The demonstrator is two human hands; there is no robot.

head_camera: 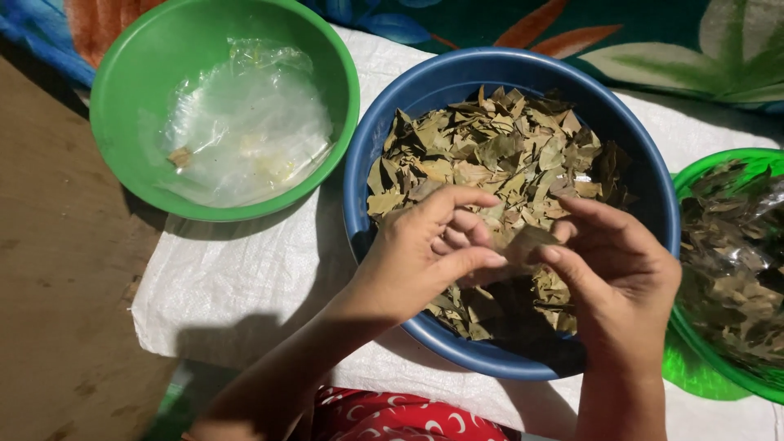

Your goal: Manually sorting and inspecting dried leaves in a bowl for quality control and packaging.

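Note:
A blue bowl (384,122) in the middle holds a heap of dried olive-brown leaves (498,151). Both my hands hover over its near side. My left hand (425,253) and my right hand (616,273) pinch the same single dried leaf (523,243) between thumbs and fingers, one at each end.
A green bowl (131,73) at the upper left holds a crumpled clear plastic bag (245,122). At the right edge, another green bowl (694,371) contains a clear plastic bag with dried leaves (735,269). All stand on a white woven sheet (237,286) over a brown floor (57,269). A floral cloth (653,41) lies behind.

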